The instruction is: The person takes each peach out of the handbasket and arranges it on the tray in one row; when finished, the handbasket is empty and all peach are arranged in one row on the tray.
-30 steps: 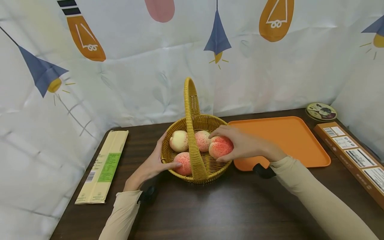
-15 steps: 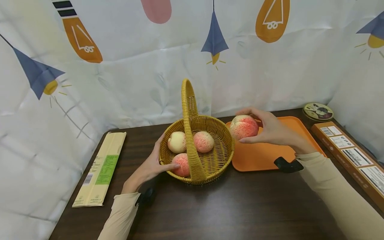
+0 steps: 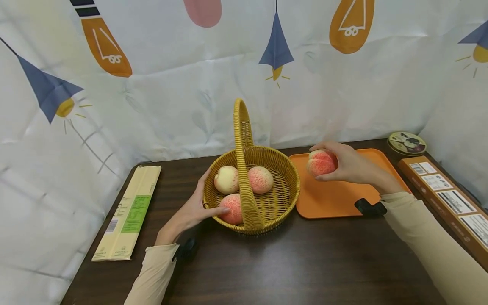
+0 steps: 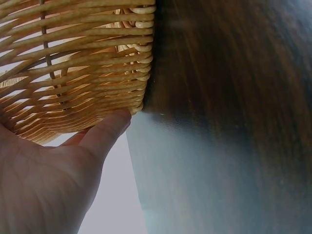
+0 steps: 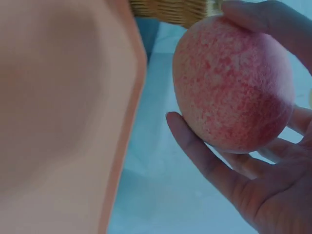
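Note:
My right hand (image 3: 345,167) grips a red-and-cream peach (image 3: 321,163) over the left part of an orange tray (image 3: 354,199). In the right wrist view, fingers and thumb wrap that peach (image 5: 234,85) beside the tray's edge. A yellow wicker basket (image 3: 280,207) with a tall arched handle stands mid-table. Inside are a pale peach (image 3: 226,179), a speckled pink peach (image 3: 260,180) and a redder peach (image 3: 231,209). My left hand (image 3: 192,212) holds the basket's left rim, its thumb over the edge by the redder peach. The left wrist view shows the thumb against the basket's woven side (image 4: 83,73).
At the left of the dark table (image 3: 289,262) lies a flat cream packet (image 3: 127,212) with a green label. A long brown box (image 3: 450,199) runs along the right edge, with a round tin (image 3: 406,142) behind it. A patterned white curtain (image 3: 183,106) hangs at the back.
My right hand has lifted the peach out of the basket and carried it right, over the tray. The left hand stays on the basket rim.

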`<state>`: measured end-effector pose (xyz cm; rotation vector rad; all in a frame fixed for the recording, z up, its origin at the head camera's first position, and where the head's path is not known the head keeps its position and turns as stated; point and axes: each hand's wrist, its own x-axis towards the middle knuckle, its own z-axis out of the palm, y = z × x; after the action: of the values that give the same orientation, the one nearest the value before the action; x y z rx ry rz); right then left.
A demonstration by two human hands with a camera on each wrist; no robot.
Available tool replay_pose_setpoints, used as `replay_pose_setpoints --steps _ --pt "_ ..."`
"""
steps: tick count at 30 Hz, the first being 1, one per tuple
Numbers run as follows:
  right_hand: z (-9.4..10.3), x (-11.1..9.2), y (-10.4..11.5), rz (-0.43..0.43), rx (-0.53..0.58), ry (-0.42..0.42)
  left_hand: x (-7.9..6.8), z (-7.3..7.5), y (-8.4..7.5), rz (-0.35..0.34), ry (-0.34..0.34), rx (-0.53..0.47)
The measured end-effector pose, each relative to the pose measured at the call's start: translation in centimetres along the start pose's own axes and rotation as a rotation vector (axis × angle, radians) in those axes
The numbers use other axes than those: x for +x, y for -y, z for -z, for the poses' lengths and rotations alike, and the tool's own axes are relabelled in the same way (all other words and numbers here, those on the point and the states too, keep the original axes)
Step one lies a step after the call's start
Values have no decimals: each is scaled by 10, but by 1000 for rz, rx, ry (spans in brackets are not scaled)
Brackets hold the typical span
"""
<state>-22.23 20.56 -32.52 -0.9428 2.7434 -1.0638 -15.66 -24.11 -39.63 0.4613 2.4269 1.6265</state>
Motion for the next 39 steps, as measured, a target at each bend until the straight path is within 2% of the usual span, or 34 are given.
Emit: replay_pose_setpoints --steps 7,11,15,20,23,26,33,36,39 --pt "-7 4 -9 -76 -57 113 0 -2 -1 7 4 -8" --pt "-14 6 -15 -83 -81 166 -1 -2 1 -4 2 -10" --pt "-21 6 -18 -77 -84 167 -1 -1 1 -16 0 -10" --pt "-28 7 -18 -65 -91 103 -4 0 -1 9 -14 15" --pt "-32 8 -20 -61 -53 62 -5 0 -3 11 -16 20" --pt "-37 7 -24 -53 29 41 -4 0 -3 6 -14 17" --pt "-46 8 -33 -47 222 84 -2 0 -2 8 -12 16" --pt "-50 10 -34 -42 248 90 -2 -1 -2 9 -10 15" --pt "-52 13 -33 -50 232 60 -2 -1 -2 13 -13 11"
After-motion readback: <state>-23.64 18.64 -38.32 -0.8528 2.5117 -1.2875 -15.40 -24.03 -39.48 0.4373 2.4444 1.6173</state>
